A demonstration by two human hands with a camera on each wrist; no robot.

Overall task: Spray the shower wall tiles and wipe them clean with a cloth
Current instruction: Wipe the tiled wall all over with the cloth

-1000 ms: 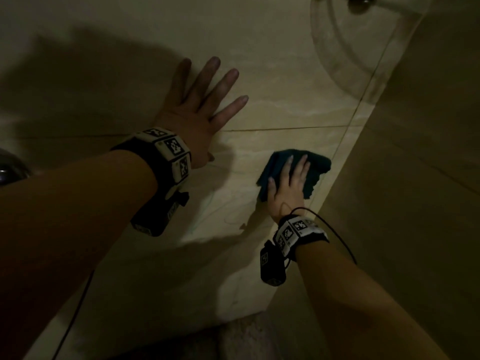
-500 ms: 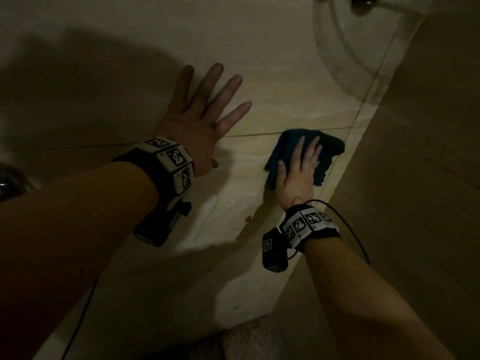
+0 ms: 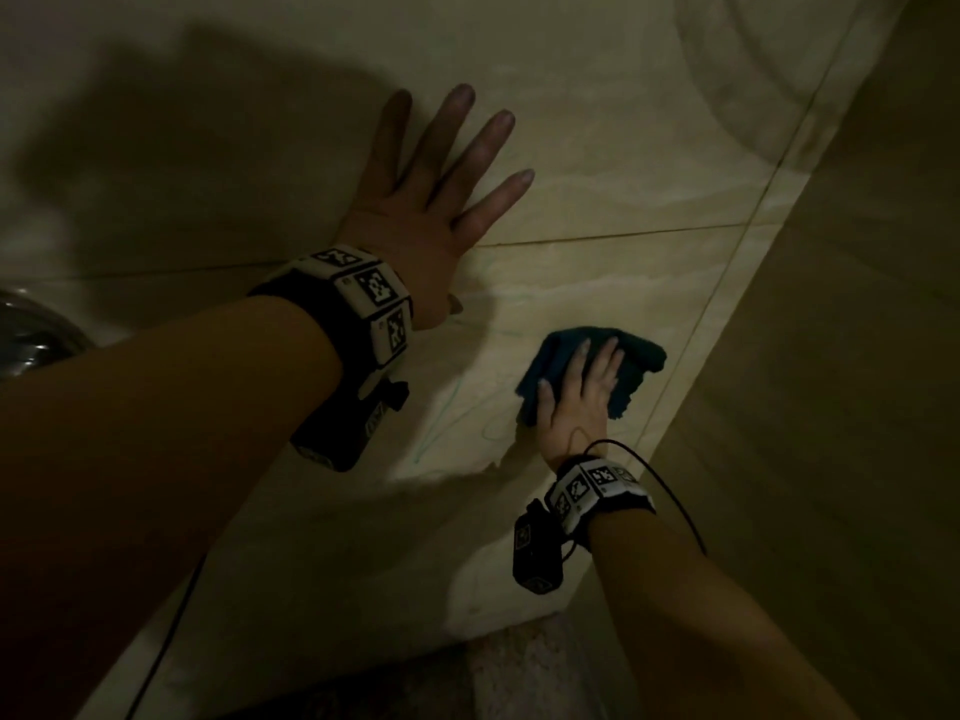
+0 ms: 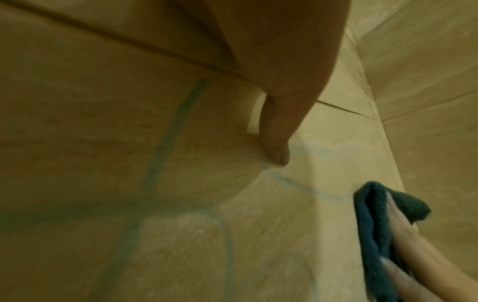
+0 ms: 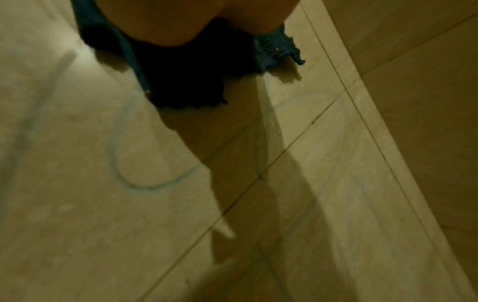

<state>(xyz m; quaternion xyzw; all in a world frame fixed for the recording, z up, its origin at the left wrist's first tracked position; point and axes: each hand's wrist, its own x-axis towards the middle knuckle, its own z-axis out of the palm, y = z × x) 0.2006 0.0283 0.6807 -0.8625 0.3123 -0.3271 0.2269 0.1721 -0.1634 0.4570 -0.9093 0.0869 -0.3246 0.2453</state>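
Note:
The beige wall tiles (image 3: 571,122) carry faint teal scribble marks (image 3: 447,407), seen closer as teal marks (image 5: 145,183) in the right wrist view. My right hand (image 3: 576,392) presses a crumpled dark blue cloth (image 3: 641,358) flat against the lower tile, fingers straight on top of it. The cloth (image 4: 369,224) shows at the lower right of the left wrist view, and under my palm as the cloth (image 5: 186,81). My left hand (image 3: 426,210) lies flat on the wall above and to the left, fingers spread, thumb (image 4: 276,143) touching the tile. No spray bottle is in view.
A side wall (image 3: 831,356) meets the tiled wall in a corner just right of the cloth. A shiny metal fixture (image 3: 31,340) sits at the far left edge. Speckled floor (image 3: 519,683) shows at the bottom. Grout lines (image 3: 623,233) cross the tiles.
My right hand slid the cloth up and to the right along the tile, then back down to a lower spot. The left hand stayed flat on the wall.

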